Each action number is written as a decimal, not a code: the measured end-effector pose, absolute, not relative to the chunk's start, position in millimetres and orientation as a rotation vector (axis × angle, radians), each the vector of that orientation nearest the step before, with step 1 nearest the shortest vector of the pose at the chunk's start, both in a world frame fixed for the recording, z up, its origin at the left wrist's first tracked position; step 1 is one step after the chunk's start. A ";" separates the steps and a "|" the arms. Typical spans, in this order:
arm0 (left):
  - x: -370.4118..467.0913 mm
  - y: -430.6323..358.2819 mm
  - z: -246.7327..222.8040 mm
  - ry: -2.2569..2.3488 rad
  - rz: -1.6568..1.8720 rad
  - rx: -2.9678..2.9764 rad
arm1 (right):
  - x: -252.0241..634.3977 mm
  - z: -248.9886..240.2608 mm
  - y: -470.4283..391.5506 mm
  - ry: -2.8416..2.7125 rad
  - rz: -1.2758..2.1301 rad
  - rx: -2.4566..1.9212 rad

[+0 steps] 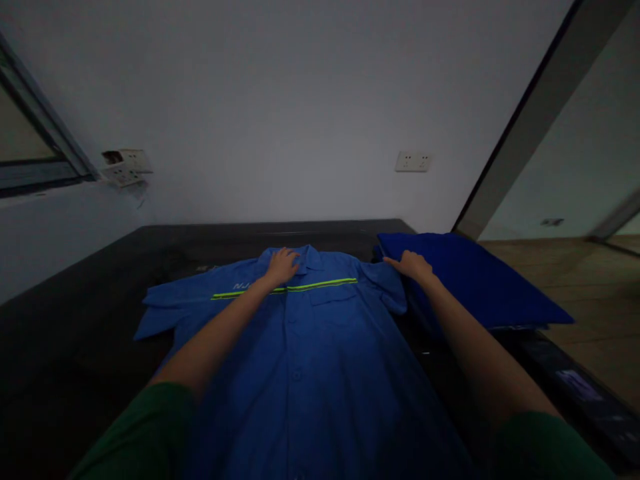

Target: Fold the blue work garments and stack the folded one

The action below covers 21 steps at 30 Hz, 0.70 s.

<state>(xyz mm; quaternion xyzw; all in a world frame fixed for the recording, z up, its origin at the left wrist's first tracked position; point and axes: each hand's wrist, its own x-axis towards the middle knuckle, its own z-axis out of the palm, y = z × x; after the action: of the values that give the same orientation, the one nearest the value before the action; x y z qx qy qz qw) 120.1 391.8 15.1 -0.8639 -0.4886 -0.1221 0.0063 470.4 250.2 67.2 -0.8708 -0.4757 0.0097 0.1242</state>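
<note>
A blue short-sleeved work shirt (320, 353) lies spread front up on a dark surface, its collar away from me. It has a yellow-green stripe across the chest, white letters partly covered by my left arm, and a row of buttons. My left hand (281, 266) rests on the collar, fingers laid over the cloth and slightly apart. At the upper edge of the right-hand sleeve is my right hand (414, 265), its fingers closed against the fabric with one digit stretched toward the shirt. That sleeve looks rumpled; the other lies flat out to the left.
Beside the shirt on the right is a stack of darker blue cloth (470, 273). The dark padded surface (90, 280) runs up to a white wall with a socket (413, 161). A dark flat object (580, 387) lies at the lower right, above a wooden floor.
</note>
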 end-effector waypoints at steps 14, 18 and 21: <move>265.2 399.3 -41.1 -1.561 -0.332 -2.838 | 494.0 55.2 264.1 -1.375 -0.099 -2.356; 264.0 401.0 -43.3 -1.560 -0.338 -2.816 | 491.9 48.8 270.7 -1.351 -0.092 -2.578; 263.3 399.8 -43.5 -1.551 -0.344 -2.812 | 493.2 50.3 262.8 -1.337 -0.086 -2.596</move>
<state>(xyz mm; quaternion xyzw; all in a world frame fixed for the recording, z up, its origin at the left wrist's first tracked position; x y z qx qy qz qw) 263.3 399.8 -43.5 -0.8697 -0.4799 -0.1064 -0.0440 493.2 262.8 50.3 -0.8833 -0.4548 -0.0293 0.1099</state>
